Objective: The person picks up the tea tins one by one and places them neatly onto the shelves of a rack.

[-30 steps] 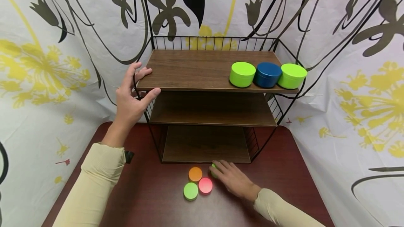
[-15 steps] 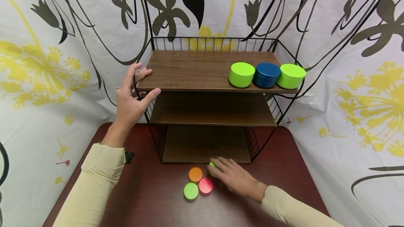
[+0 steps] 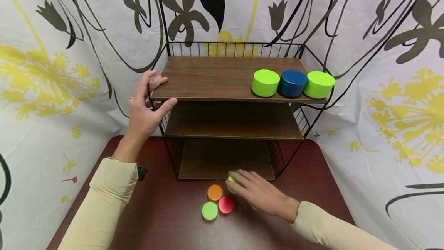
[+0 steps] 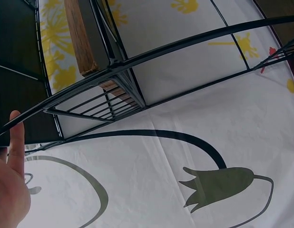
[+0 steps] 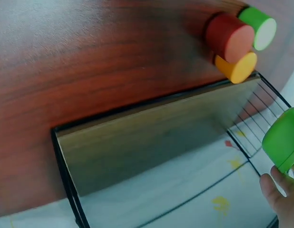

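My left hand (image 3: 143, 111) grips the left side of a three-tier shelf rack (image 3: 215, 78), its thumb in front of the black wire frame and its fingers behind. My right hand (image 3: 264, 196) holds a round green tin (image 5: 283, 138), fingers over its top, raised off the table near the bottom shelf's front edge. Part of that tin hides under the fingers in the head view. Just left of it on the table stand an orange tin (image 3: 214, 193), a red tin (image 3: 226, 205) and a light green tin (image 3: 209, 211), grouped close together.
Two bright green tins, one left (image 3: 265, 83) and one right (image 3: 319, 84), flank a blue tin (image 3: 293, 83) at the top shelf's right end. The rack stands on a dark red table (image 3: 156, 211). A floral white curtain (image 3: 392, 134) surrounds the back and sides.
My right hand and the green tin have risen slightly and shifted a little left, toward the bottom shelf. The left hand stays at the rack, and the other tins stay put.
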{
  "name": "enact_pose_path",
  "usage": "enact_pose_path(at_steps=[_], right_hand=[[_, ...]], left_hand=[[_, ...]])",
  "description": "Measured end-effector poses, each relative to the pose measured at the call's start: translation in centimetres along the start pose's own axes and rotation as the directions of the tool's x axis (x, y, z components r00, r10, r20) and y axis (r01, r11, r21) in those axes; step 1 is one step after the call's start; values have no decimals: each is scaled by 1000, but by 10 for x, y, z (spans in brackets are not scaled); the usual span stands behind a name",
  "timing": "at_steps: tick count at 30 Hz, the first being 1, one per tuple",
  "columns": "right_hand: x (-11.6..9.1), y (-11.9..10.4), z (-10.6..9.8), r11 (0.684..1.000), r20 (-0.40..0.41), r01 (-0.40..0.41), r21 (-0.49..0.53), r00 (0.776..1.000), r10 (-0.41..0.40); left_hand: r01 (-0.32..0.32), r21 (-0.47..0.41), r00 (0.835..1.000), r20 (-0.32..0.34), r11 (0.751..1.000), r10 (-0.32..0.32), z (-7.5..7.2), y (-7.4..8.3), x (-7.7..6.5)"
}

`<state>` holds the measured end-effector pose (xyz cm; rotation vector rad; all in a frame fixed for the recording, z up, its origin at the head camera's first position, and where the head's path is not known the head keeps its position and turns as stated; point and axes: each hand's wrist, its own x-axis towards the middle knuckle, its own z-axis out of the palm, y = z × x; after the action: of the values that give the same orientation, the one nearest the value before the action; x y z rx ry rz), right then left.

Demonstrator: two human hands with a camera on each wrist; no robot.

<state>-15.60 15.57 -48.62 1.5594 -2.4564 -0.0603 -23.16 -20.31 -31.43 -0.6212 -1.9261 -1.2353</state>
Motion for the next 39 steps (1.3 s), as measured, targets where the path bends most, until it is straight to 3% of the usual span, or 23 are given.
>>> enact_pose_path(at_steps=[9,17,28,39], right_hand=[[3,9,-33,999,-3,2,33,1000,-2],[7,14,-56,1000,-53,23,7,998,-23],[15,17,-86,999,-66,52,1,996,-52],[25,25,-109,993,-139,109,-44,984,-114]], left_hand=[[-8,3,1000,11,1000,8,-2,-3,-1],[-8,1,1000,9,1000,8,-2,-1,0],[16,-4,1000,4,1000,-16,0,-2,-1],[-5,6,1000,12,1000,5,-1,-1,-1]])
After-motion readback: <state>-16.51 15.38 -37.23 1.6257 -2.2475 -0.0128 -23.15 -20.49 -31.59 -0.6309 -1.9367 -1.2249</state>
